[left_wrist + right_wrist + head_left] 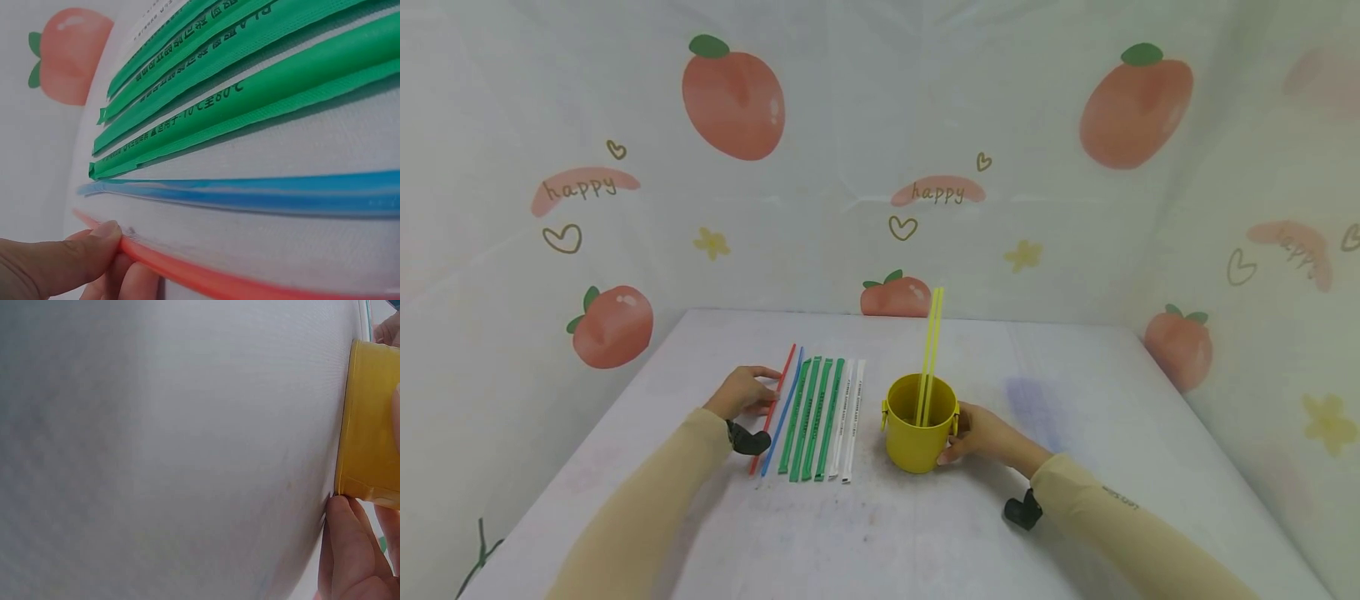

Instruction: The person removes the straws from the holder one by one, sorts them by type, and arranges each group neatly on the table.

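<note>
At the left end of a row of straws, my left hand (745,392) pinches a red straw (788,362) between thumb and fingers. In the left wrist view the thumb lies on top of the red straw (187,278), with fingers curled below. Beside it lies a blue straw (262,192). My right hand (988,433) holds a small yellow bucket (917,450) from its right side. The bucket stands upright, and two yellow straws (936,333) lean inside it. In the right wrist view, fingers (350,544) curl round the bucket's lower side.
Several green-wrapped straws (827,408) and two white-wrapped straws (855,417) lie side by side between the blue straw and the bucket. They rest on a white-covered table (880,542). Behind hangs a white curtain (850,100) printed with fruit and hearts.
</note>
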Demonstrator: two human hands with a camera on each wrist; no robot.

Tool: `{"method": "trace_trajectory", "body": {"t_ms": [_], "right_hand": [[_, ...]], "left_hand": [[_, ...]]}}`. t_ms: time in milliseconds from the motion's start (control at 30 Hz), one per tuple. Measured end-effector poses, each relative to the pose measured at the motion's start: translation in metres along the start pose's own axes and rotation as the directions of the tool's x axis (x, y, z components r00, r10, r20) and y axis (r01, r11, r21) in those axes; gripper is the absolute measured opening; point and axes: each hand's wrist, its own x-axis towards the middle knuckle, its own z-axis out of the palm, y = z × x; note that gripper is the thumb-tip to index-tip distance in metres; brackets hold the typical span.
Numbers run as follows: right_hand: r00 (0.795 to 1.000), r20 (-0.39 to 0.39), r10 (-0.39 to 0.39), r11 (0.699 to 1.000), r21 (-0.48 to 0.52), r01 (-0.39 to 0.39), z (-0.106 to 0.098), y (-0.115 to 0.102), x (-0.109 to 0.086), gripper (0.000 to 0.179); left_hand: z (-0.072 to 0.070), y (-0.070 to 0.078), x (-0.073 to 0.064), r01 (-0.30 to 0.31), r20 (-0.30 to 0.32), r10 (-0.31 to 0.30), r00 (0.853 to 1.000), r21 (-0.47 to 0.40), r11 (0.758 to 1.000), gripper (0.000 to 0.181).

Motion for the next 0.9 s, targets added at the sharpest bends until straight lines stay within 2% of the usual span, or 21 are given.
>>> {"method": "trace_trajectory", "body": {"t_ms": [400, 900], "right_hand": [[0.999, 0.025, -0.035, 0.998, 0.045, 0.034, -0.0013, 0.0027, 0.0010, 0.065], [1.000, 0.014, -0.006, 0.999, 0.041, 0.006, 0.0001, -0.0008, -0.0008, 0.064]], "left_hand": [[-0.0004, -0.0015, 0.0017, -0.001, 0.013, 0.001, 1.000, -0.009, 1.000, 0.050], [0.0007, -0.0029, -0.0019, -0.015, 0.009, 0.016, 1.000, -0.037, 0.999, 0.050]]}}
